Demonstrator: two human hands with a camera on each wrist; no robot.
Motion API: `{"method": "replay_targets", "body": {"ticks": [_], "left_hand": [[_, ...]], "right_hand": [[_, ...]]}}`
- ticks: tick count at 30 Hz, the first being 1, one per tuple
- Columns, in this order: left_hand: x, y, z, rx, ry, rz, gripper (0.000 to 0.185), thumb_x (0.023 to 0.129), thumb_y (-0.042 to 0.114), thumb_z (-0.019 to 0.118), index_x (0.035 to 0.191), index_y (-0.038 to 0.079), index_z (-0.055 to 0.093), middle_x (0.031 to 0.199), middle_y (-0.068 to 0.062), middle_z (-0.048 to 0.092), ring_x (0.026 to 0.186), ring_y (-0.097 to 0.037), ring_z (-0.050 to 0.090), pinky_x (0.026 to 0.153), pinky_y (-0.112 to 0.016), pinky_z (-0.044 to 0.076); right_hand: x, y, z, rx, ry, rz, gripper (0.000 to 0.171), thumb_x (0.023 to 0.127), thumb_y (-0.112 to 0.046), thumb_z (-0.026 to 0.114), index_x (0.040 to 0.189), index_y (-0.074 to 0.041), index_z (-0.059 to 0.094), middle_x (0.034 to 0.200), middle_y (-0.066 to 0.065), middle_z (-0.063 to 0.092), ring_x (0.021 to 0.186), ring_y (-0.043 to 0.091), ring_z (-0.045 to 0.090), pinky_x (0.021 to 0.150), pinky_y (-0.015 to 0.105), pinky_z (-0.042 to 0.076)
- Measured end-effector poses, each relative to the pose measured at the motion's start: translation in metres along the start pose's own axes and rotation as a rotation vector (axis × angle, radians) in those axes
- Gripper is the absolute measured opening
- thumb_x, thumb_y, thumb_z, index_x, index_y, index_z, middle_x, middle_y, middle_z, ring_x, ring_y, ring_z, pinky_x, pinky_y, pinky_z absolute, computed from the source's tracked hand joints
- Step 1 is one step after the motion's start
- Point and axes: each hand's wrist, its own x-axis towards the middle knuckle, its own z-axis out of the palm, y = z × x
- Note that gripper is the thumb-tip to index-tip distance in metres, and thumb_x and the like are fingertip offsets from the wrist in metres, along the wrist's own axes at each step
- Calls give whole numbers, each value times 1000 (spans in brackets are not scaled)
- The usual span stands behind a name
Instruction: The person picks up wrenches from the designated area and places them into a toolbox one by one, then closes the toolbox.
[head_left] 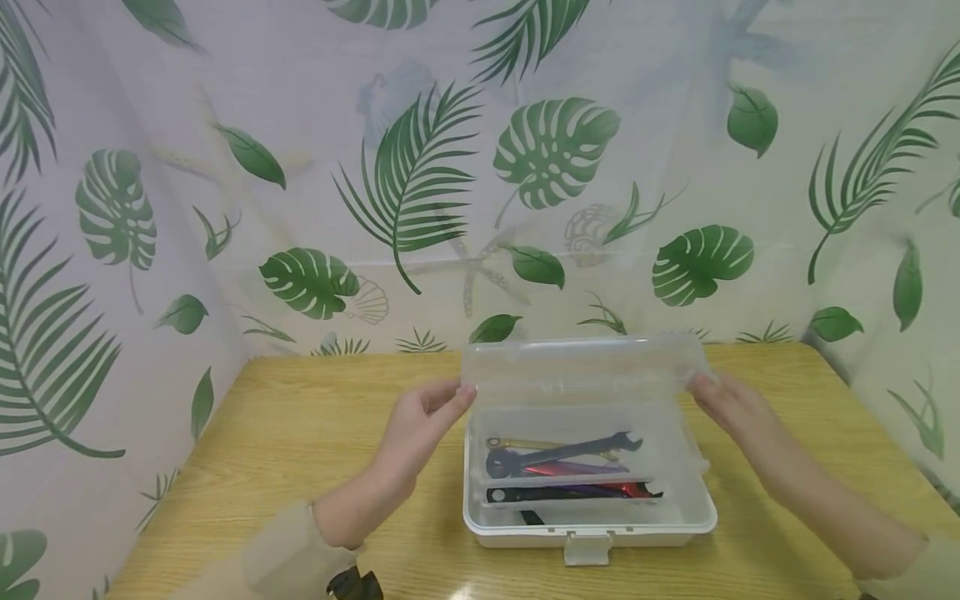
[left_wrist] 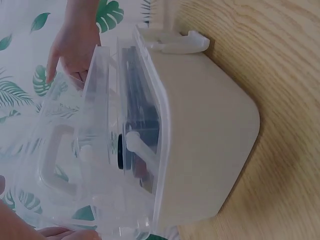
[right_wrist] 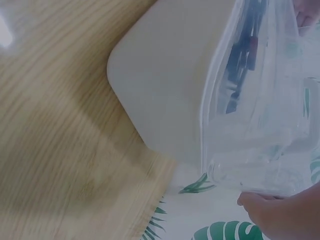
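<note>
A white plastic toolbox point(head_left: 517, 537) stands on the table with its clear lid point(head_left: 585, 362) tilted up. In the head view my left hand point(head_left: 416, 433) pinches the lid's left edge, thumb in front. My right hand point(head_left: 738, 412) holds the opposite edge, its fingertips partly behind the translucent plastic. Inside the box lie several wrenches: a dark grey one point(head_left: 562, 452) on top, a black one point(head_left: 525, 494) nearer the front, with red, purple and gold ones partly covered. The lid's carry handle point(left_wrist: 47, 160) shows through the clear plastic in the left wrist view.
The box's front latch point(head_left: 587, 548) hangs loose, folded down. Under everything is a wood-grain table point(head_left: 322, 417), with a leaf-printed cloth point(head_left: 450, 167) hanging behind it and along both sides. A dark band point(head_left: 352, 583) sits by my left sleeve.
</note>
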Motion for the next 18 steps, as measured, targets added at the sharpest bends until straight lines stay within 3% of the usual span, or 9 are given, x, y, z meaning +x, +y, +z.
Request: {"method": "replay_targets", "body": {"ticks": [2,4,8,11,14,16,17,18], "left_hand": [[-4,-1,2,-9,3,15,52,106,30,65,142,-7,61,147,-24,64,142,-41,57,123,-59,40],[-6,-3,4,-19,0,31,52,106,28,66,143,-8,60,147,-25,63,142,-41,58,122,-57,42],[-10,-8,8,-28,2,42,52,106,27,66,144,-8,59,148,-25,62,142,-41,58,120,-54,45],[-14,-12,9,-27,14,50,52,105,25,68,143,-8,58,148,-26,62,142,-41,58,121,-51,45],[-18,-16,9,-38,18,59,52,103,23,71,143,-8,58,149,-26,61,143,-42,57,121,-50,44],[-21,-18,10,-54,12,69,53,103,22,71,144,-9,57,149,-27,60,143,-42,56,121,-49,44],[-22,-19,10,-60,7,74,54,103,21,72,144,-9,57,150,-27,60,144,-43,56,121,-50,44],[-24,-20,11,-67,3,78,54,102,21,72,145,-9,56,150,-27,59,144,-43,55,121,-50,43]], "right_hand": [[-3,-2,2,-21,21,17,68,117,-40,29,157,15,33,165,39,31,153,61,26,128,58,32],[-6,-4,6,-24,46,24,68,117,-40,30,156,16,34,163,41,32,151,63,26,118,81,24],[-10,-5,13,-38,98,40,65,117,-37,34,155,16,36,160,41,38,148,57,35,117,80,27],[-14,-2,16,-40,125,47,60,116,-33,37,152,15,41,157,39,43,134,20,55,115,75,33],[-18,0,18,-64,138,46,57,116,-31,41,151,13,44,154,38,47,117,-12,48,114,68,40],[-20,1,19,-93,145,49,56,115,-32,43,151,12,45,153,37,50,116,-12,49,112,59,45],[-22,1,20,-103,146,52,57,115,-32,43,152,11,44,153,38,49,120,-4,55,112,60,46],[-23,2,20,-118,149,56,57,115,-33,44,153,10,44,153,37,50,122,0,56,112,50,49]]}}
